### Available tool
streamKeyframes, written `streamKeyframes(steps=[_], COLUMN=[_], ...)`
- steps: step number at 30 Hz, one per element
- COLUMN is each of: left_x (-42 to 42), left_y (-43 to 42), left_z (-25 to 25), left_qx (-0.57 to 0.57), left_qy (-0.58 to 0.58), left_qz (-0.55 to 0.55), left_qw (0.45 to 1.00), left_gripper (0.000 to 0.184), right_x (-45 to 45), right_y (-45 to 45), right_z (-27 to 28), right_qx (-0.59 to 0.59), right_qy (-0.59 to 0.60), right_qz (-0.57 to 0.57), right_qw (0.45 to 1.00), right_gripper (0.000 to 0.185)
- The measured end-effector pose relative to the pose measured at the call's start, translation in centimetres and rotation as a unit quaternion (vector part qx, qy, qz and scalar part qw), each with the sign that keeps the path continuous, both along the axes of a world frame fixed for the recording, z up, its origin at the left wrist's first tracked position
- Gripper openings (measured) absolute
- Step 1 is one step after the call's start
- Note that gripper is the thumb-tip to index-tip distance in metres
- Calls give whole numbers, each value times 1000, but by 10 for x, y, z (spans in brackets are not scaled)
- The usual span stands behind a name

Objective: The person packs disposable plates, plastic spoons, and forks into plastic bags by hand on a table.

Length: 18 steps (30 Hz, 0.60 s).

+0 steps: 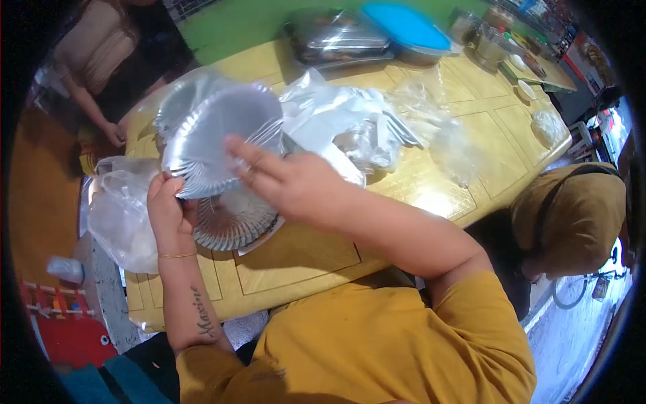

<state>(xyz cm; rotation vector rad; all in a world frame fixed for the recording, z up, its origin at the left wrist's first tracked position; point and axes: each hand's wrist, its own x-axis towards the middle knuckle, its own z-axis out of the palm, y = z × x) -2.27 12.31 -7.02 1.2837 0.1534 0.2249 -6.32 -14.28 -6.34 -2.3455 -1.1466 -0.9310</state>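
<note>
Head view: left hand (169, 205) grips one fluted dish (249, 111), a second dish (227, 219) below; right hand (299, 185) has fingers loosely extended.

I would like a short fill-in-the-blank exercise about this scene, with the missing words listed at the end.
1. The right hand shows in front of the raised silvery plate, whose edge is gripped by the ____ hand.
2. A thin bracelet encircles the left ____.
3. At the far side of the yellow table, one container has a brightly coloured lid, which is ____.

Missing words: left; wrist; blue.
</note>
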Motion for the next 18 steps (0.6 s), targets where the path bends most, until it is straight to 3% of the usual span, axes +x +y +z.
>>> streamKeyframes(steps=[2, 6, 8, 11, 12, 13, 14, 15, 16, 18], left_x=[1, -12, -17, -10, -5, 0, 0, 0, 0, -3], left_y=[1, -12, -17, 11, 31, 47, 48, 49, 50, 56], left_z=[-3, 11, 24, 17, 11, 5, 4, 4, 4, 6], left_qx=[23, 104, 63, 99, 126, 108, 139, 170, 201, 353], left_qy=[-1, -52, -63, -55, -49, -59, -62, -66, -69, -45], left_qz=[39, 87, 67, 37, 29, 9, 21, 34, 47, 13], left_qw=[999, 989, 994, 993, 990, 992, 988, 983, 976, 935], left_gripper=[27, 42, 42, 34, 31, 17, 14, 12, 11, 15], right_x=[-12, -18, -9, 6, 20, 31, 42, 57, 68, 74], right_y=[11, 25, 19, -18, -35, -55, -73, -100, -127, -167], right_z=[3, -7, -4, 10, 9, 10, 11, 6, 2, -15], right_qx=[-34, 25, 64, 160, 177, 212, 290, 225, 136, 28], right_qy=[0, -25, -25, 93, 119, 131, 125, 79, 135, 236], right_qz=[40, 170, 244, 254, 189, 34, -78, -221, -350, -455], right_qw=[999, 985, 967, 949, 959, 968, 946, 946, 917, 858], right_gripper=[51, 49, 51, 51, 46, 37, 32, 26, 23, 24])
